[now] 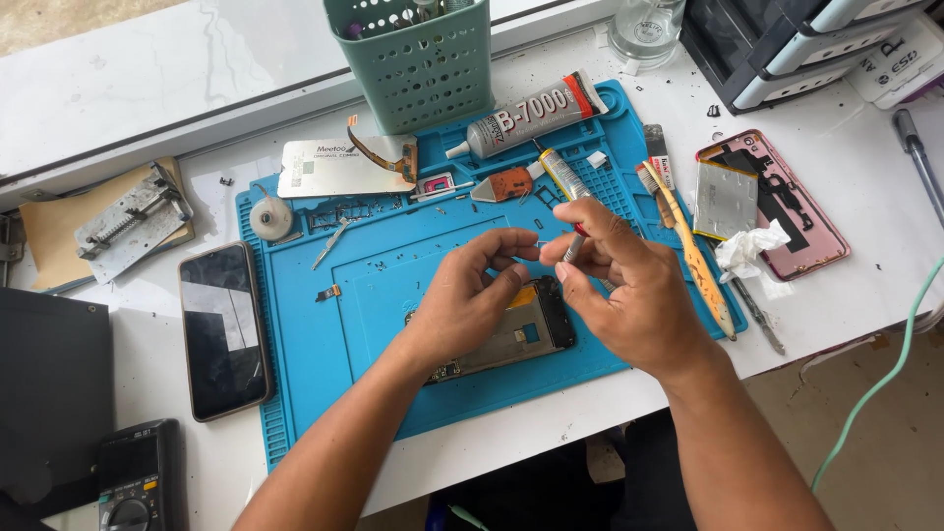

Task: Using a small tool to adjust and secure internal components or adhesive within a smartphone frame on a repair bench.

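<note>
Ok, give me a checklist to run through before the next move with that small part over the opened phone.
1. Small part pinched in left hand fingertips: ok, a tiny pale piece shows between them.
2. Tool gripped in right hand: ok, a thin tool with a red tip.
3. Opened phone lies flat on the blue mat: ok, partly hidden by the hands.
4. Tool tip meets the part: cannot tell, too small.
5. Glue tube capped: cannot tell.
6. Loose screws on the mat kept away from the phone: not ok, small bits lie scattered about.

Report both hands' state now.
Left hand: pinching a tiny pale part.
Right hand: closed on a slim red-and-silver tool.
</note>
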